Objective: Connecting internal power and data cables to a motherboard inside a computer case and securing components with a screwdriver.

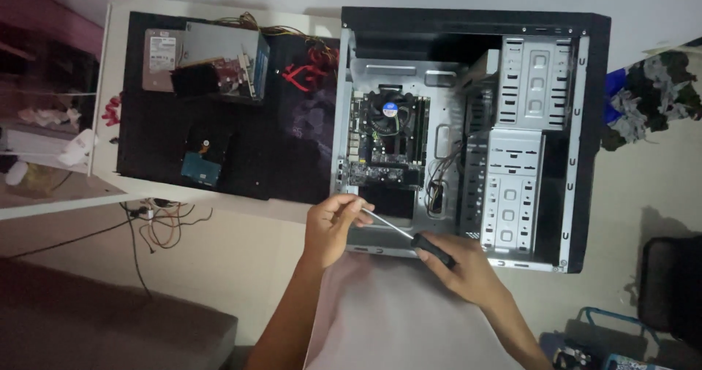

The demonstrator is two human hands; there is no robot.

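Desk surface: a white table (110, 63) carries a black mat (256, 165) and, at the right, an open computer case (585, 143) lying on its side with motherboard (384, 140) and CPU fan (387, 110) exposed. On the mat lie a grey power supply (219, 55) bearing a pale rectangular label, a hard drive (162, 59) with a white label, and a blue-topped drive (199, 169). Left hand (333, 227) pinches the screwdriver (413, 236) shaft at the case's lower edge with fingers curled together; right hand (464, 267) wraps closed around its black handle.
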